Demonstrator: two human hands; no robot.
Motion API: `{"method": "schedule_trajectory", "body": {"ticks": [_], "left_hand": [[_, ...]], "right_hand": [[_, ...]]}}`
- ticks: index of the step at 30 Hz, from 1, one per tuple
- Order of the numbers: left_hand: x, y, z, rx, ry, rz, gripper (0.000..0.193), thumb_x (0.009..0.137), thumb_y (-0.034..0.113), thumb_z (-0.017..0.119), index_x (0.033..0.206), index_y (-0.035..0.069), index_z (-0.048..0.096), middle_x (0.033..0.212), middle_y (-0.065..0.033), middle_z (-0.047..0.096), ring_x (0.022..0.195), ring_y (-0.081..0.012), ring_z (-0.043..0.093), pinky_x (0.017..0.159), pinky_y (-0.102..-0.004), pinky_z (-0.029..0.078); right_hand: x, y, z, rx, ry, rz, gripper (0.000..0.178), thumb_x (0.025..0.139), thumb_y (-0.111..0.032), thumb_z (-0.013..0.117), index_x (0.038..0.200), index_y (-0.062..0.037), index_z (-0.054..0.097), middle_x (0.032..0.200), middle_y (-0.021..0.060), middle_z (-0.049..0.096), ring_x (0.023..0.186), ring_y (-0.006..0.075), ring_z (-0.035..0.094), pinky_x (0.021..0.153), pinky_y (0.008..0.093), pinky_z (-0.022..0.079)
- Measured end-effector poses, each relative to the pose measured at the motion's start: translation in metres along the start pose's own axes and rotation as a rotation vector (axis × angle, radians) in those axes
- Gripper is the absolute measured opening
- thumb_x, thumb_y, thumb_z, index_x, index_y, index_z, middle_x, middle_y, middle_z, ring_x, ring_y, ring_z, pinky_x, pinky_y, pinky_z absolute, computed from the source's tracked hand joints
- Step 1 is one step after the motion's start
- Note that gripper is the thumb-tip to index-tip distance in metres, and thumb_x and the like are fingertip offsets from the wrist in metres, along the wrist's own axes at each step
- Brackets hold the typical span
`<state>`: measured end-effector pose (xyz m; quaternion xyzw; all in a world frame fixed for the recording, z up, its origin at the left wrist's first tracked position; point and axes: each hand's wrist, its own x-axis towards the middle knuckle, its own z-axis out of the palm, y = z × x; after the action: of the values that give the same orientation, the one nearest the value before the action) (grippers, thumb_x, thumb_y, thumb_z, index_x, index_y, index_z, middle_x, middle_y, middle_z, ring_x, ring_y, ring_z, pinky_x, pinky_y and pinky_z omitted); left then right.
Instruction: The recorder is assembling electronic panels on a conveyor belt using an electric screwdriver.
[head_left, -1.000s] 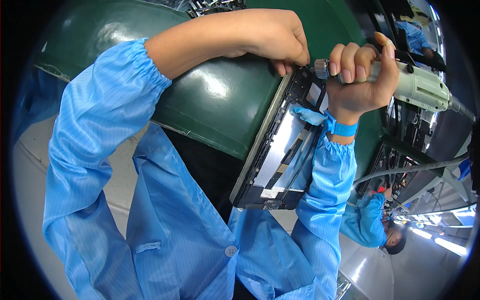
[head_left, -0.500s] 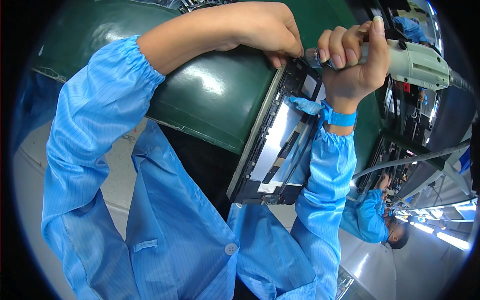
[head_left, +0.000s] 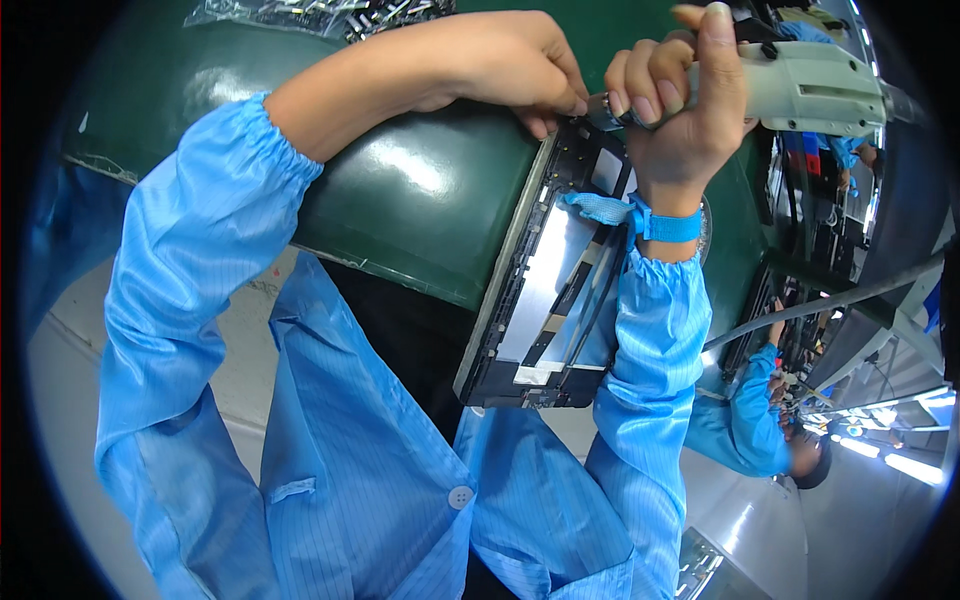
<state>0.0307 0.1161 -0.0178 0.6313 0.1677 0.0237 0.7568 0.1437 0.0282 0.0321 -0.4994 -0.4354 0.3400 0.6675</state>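
Driver [head_left: 820,88] fills right hand [head_left: 690,105], its fingers wrapped round; left hand [head_left: 520,65] curls near the tip, whether pinching I cannot tell. Device [head_left: 550,295] overhangs green bench [head_left: 420,225]; uneven pressing could, I judge, tip it.

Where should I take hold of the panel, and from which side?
Probably the near end of the panel, from the near side: flat and jutting past the edge of the table, it looks free, while left grip and right grip crowd the far end.

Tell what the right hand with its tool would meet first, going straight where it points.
Most likely the left hand: its fingers are just ahead of the pale power tool; depth is unclear.
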Motion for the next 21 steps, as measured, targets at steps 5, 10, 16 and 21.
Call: {"method": "schedule_trajectory", "body": {"ticks": [5, 10, 16, 21], "left_hand": [[0.003, -0.009, 0.003, 0.103, 0.064, 0.077, 0.019, 0.088, 0.012, 0.059, 0.087, -0.006, 0.066, 0.078, -0.0082, 0.065, 0.069, -0.0123, 0.064, 0.068, -0.0232, 0.053], [0.004, -0.001, 0.005, 0.121, 0.060, 0.021, 0.021, 0.088, 0.013, 0.059, 0.091, -0.007, 0.066, 0.080, -0.0097, 0.065, 0.072, -0.0127, 0.064, 0.069, -0.0236, 0.052], [-0.002, 0.009, 0.005, 0.158, 0.077, -0.036, 0.020, 0.088, 0.010, 0.058, 0.094, -0.008, 0.065, 0.082, -0.0095, 0.066, 0.073, -0.0138, 0.065, 0.073, -0.0241, 0.053], [0.001, 0.009, 0.008, 0.145, 0.081, -0.050, 0.020, 0.088, 0.007, 0.057, 0.096, -0.010, 0.063, 0.087, -0.0131, 0.065, 0.080, -0.0166, 0.065, 0.075, -0.0253, 0.054]], "right_hand": [[0.003, 0.007, -0.011, -0.072, -0.112, -0.079, 0.040, 0.099, -0.039, 0.042, 0.096, -0.0009, 0.053, 0.050, -0.0020, 0.033, 0.038, 0.0094, 0.033, 0.038, 0.0259, 0.034], [0.005, 0.011, -0.029, 0.276, -0.207, -0.087, 0.108, 0.071, -0.091, 0.023, 0.111, 0.0060, 0.051, 0.054, 0.0022, 0.039, 0.044, 0.0121, 0.040, 0.043, 0.0290, 0.036], [0.001, -0.004, -0.016, 0.326, -0.222, -0.140, 0.081, 0.090, -0.069, 0.031, 0.099, 0.0061, 0.058, 0.052, 0.0047, 0.049, 0.034, 0.0111, 0.038, 0.034, 0.0237, 0.035], [0.003, 0.012, -0.033, 0.194, -0.149, 0.061, 0.109, 0.055, -0.099, 0.000, 0.059, -0.0008, 0.046, 0.049, 0.0085, 0.044, 0.046, 0.0200, 0.045, 0.045, 0.0299, 0.038]]}}
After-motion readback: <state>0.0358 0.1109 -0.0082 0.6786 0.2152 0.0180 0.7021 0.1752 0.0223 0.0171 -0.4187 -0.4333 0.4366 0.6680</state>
